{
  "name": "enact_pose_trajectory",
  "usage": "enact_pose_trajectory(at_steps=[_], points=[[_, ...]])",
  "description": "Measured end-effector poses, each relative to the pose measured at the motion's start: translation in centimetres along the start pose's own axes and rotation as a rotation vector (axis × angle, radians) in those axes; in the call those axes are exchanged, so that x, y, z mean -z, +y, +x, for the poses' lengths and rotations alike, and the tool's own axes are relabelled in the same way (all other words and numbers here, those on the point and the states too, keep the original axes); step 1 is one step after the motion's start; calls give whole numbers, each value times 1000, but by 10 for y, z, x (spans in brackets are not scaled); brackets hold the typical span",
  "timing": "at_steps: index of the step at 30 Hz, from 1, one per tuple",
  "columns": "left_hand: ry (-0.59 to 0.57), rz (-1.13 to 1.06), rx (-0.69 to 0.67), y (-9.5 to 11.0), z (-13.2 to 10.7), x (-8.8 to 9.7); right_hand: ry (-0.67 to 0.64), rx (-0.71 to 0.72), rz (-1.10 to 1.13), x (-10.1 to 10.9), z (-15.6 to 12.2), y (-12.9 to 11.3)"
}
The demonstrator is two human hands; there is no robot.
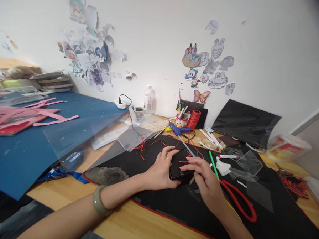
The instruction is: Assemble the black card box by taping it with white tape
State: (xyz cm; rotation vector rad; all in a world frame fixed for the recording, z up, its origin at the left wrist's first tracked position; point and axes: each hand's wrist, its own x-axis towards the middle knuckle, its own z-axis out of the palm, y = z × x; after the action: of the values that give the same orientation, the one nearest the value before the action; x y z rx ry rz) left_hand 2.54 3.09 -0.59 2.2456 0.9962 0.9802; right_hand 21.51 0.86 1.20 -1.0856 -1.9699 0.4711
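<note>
My left hand [159, 169], with a ring on one finger, grips the left side of a small black box [174, 173] on the black mat [155, 203]. Over the right side of the box is my right hand [208, 184], its fingers bent and apart. Its index fingertip touches the top of the box, and no held thing shows between the fingers. Red cord [142, 147] lies loose behind my left hand. A blue hot glue gun [179, 129] rests beyond the box. Beside my right wrist are a red loop handle [242, 206] and a green stick [213, 164].
Clear plastic sheets [259, 194] and a crumpled white tissue [223, 167] lie on the right. Behind stand a pen cup [181, 120], a red thread spool [193, 120] and a bottle [148, 99]. A blue board [87, 112] with pink strips [56, 119] covers the left.
</note>
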Motion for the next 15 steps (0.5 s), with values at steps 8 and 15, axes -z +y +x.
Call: enact_pose_trajectory(at_steps=[8,15], points=[[-13,30,5,0,0,1,20,18,-38,0,0,0],[-6,23,5,0,0,1,27,49,-113,2,-1,-3]])
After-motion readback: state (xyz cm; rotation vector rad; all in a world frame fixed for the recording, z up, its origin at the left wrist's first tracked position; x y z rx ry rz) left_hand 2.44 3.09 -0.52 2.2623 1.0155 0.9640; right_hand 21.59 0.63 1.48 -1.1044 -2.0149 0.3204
